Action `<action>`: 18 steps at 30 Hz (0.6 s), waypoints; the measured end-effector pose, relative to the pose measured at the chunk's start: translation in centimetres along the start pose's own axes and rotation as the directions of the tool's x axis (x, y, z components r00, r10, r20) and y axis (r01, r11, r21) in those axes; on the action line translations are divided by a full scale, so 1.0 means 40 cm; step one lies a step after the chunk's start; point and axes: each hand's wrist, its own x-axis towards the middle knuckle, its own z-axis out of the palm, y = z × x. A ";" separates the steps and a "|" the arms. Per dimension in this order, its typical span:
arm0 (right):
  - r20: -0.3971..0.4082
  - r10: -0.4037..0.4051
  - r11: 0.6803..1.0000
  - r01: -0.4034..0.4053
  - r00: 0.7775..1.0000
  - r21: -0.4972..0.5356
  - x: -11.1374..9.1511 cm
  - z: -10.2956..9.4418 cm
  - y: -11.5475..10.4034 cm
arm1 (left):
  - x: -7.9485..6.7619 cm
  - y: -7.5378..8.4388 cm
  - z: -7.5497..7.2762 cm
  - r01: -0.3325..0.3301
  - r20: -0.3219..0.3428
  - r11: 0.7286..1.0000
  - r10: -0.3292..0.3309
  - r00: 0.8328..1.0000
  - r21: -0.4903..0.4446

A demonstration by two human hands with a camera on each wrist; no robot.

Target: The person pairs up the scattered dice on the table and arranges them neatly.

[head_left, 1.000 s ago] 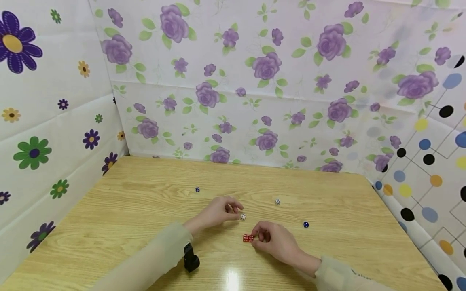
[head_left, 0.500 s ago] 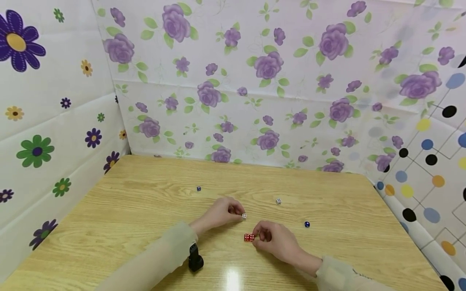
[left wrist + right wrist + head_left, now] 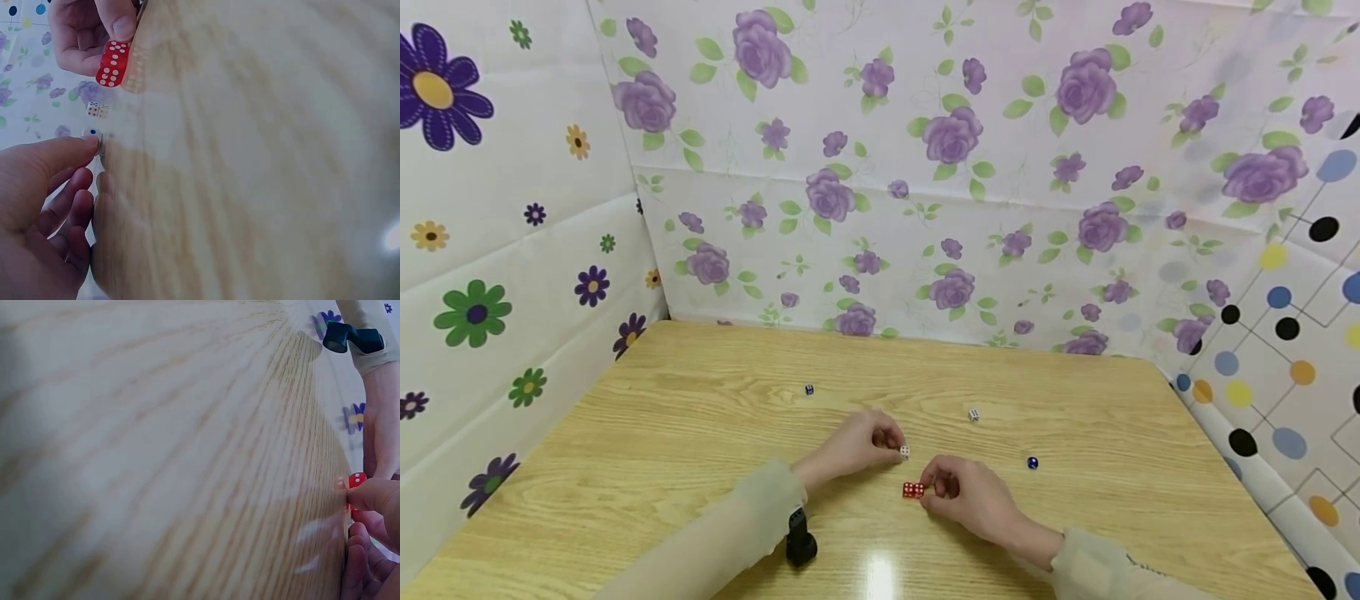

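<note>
My left hand (image 3: pixel 853 443) pinches a white die (image 3: pixel 904 451) between thumb and fingers, low over the wooden table. In the left wrist view the thumb covers most of this die (image 3: pixel 92 133), leaving a face with one blue pip showing. Just nearer to me, two red dice with white pips (image 3: pixel 913 490) sit side by side, touching. The right hand (image 3: pixel 973 500) holds the right-hand one by thumb and forefinger. From the right wrist, a red die (image 3: pixel 357 479) shows beyond the thumb, the rest hidden by fingers.
A second white die (image 3: pixel 973 415) lies farther back, right of the middle. One blue die (image 3: pixel 1033 462) is to the right, another dark blue die (image 3: pixel 809 389) at the back left. Flowered cloth (image 3: pixel 880 208) walls in the table (image 3: pixel 715 375). A black wrist camera (image 3: pixel 801 540) hangs on the left sleeve.
The left hand has taken hold of the white die between thumb and fingers and drawn it slightly toward me, nearer the red dice. My right hand has stayed at the red dice.
</note>
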 end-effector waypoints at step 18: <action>-0.003 -0.009 1.000 0.009 1.000 0.003 0.000 0.000 0.001 | -0.018 0.010 0.021 -0.004 0.023 0.999 0.003 1.000 0.032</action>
